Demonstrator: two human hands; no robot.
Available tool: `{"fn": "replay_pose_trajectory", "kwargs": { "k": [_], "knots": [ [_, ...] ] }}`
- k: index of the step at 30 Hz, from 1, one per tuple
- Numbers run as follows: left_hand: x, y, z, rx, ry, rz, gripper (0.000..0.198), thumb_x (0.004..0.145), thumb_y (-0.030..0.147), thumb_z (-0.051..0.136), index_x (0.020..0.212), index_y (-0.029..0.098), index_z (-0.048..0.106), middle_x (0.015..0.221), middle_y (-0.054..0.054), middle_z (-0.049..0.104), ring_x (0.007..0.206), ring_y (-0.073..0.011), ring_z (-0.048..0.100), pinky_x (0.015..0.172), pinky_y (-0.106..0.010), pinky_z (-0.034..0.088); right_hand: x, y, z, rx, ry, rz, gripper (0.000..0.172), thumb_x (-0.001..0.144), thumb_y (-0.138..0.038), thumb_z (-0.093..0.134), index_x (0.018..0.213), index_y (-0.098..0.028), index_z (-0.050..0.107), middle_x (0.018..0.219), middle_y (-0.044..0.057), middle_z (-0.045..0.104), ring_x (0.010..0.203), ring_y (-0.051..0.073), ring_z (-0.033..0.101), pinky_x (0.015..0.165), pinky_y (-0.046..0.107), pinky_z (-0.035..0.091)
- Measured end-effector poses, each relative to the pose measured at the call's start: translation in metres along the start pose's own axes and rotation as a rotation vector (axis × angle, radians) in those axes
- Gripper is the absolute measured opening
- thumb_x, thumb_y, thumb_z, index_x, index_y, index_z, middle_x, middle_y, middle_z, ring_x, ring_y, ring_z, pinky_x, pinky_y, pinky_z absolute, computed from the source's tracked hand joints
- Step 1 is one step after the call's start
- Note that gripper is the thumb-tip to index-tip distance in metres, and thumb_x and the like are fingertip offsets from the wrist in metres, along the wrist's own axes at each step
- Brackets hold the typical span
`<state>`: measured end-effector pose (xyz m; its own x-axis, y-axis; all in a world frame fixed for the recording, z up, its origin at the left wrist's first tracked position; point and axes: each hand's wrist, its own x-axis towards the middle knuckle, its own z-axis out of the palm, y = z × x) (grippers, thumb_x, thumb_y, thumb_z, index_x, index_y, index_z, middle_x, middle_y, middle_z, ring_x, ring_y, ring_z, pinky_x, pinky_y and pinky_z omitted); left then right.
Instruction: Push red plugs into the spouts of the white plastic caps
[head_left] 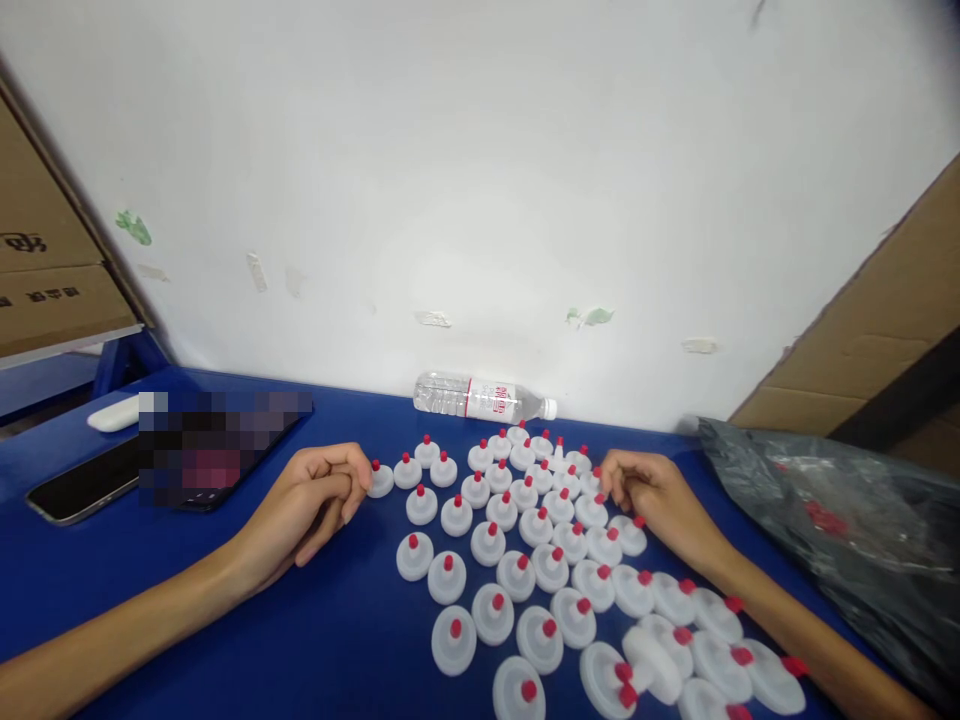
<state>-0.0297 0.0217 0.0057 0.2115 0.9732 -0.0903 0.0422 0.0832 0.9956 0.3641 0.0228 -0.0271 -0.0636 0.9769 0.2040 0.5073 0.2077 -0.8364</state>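
Many translucent white round caps with nozzles and red tips (453,582) stand spread over the blue table, most upright, with a few tilted at the front right. My left hand (326,500) is beside the leftmost cap (382,482), its index fingertip close to or touching it. The fingers are loosely bent and apart, with nothing visible between them. At the right edge of the group, my right hand (643,487) has its fingers curled together against a cap (591,483). Whether those fingertips hold anything is hidden.
A clear plastic bottle (480,397) lies along the white wall. Left are a phone (82,485), a partly blurred dark device (255,450) and a white object (112,413). A dark plastic bag (847,560) with red pieces lies right. Cardboard (52,230) stands left.
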Motion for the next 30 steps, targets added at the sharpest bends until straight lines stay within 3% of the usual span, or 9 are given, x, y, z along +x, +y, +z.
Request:
{"fn": "replay_pose_trajectory", "kwargs": {
  "k": [30],
  "knots": [
    [0.0009,-0.0028,-0.0022,0.091,-0.012,0.048,0.008,0.070,0.024,0.053,0.069,0.017,0.057,0.048,0.005,0.053,0.023,-0.0035,0.031,0.036,-0.019,0.012,0.0002,0.0001,0.0006,0.005,0.007,-0.003,0.025,0.052,-0.020,0.039,0.061,-0.022,0.062,0.053,-0.003,0.055,0.050,0.013,0.048,0.052,0.026,0.034]
  ]
}}
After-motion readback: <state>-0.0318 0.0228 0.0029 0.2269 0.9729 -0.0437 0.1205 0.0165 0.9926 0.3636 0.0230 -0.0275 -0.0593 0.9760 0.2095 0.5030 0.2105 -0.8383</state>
